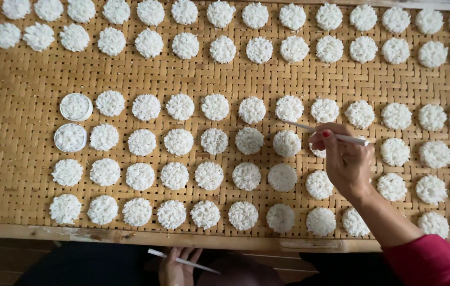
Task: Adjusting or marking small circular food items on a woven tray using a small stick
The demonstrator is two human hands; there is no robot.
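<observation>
Two hands in view, each closed on a thin white stick. Right hand pinching a white stick between thumb and fingers, over the woven bamboo tray. Long axis of that stick nearly level across the view, slightly tilted; free end pointing away from the grip toward the left, tip just above a white rice cake, contact not discernible; short butt end projecting past the fingers on the other side. One small cake partly hidden under the fingers. Rows of round rice cakes closely spaced on every side of the grip, gaps narrow. Well off to the left of the grip, two white ring moulds filled with rice. Left hand below the tray's wooden frame, fingers curled around a second white stick, lying slantwise, both ends protruding. Red sleeve covering the right forearm.
</observation>
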